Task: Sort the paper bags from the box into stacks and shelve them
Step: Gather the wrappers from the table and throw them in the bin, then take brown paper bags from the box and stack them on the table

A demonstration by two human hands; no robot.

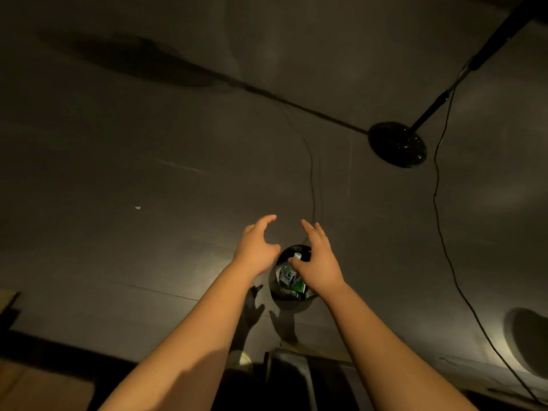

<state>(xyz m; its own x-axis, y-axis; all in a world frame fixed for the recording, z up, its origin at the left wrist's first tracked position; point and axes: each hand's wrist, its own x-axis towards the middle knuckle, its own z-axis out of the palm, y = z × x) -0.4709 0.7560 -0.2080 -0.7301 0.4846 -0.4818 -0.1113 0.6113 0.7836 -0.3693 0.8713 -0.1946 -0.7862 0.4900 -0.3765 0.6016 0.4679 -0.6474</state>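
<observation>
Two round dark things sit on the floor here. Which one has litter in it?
The small bin under the hands, holding cartons and a white tube. The other, the flat stand base at upper right, is a solid disc with a pole.

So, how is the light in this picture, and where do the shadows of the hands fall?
Head view: dim and warm, lit from behind the person; left hand and right hand cast dark shadows on the floor beside the bin; edges darken, and the stand pole leans from wide-angle distortion.

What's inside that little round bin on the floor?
The bin holds trash: a blue-and-white carton, green packaging and a white tube. The right hand covers part of it.
</observation>
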